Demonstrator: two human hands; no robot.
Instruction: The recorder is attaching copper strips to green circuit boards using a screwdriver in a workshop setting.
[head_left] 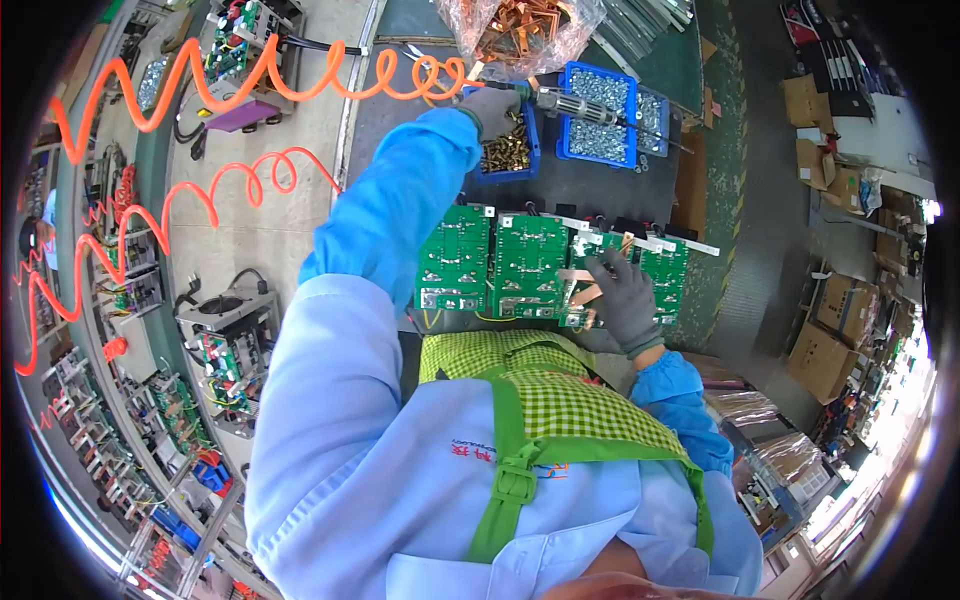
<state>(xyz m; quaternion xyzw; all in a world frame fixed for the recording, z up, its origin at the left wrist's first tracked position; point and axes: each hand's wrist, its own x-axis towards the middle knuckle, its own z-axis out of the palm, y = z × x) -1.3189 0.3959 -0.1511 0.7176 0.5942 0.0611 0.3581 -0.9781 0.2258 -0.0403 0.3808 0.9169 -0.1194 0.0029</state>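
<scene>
Head view, sole entry.

Grey-gloved left hand (492, 110): closed around the rear of a slim grey-and-silver powered driver (575, 105). Held over the far part of the dark flat worktop (560, 188), pointing rightward across the bins; probably parked clear of the boards.

Coiled orange plastic hose (330, 88): strung in from the left toward the same hand; presumably coiled to stretch with reach.

Grey-gloved right hand (628, 302): fingers bent over flat copper-coloured metal strips (583, 296), on the third board from the left. Apparently steadying; cannot tell from this angle whether pinched or merely resting.

Green rectangular circuit boards (530, 262), four: set side by side along the near edge, just before a green checked cloth apron (590, 412); likely lined up for close, even reach.

Open blue plastic bin (535, 150) of brass-coloured metal fasteners (505, 155): near the left hand. Blue plastic tray (633, 105) of silver-coloured metal fasteners (598, 142): just right of it, partly under the driver. Seemingly sorted by kind.

Clear plastic bag (462, 18) of loose copper-coloured parts (522, 38): beyond the bins, opened wide, perhaps for easy picking.
</scene>
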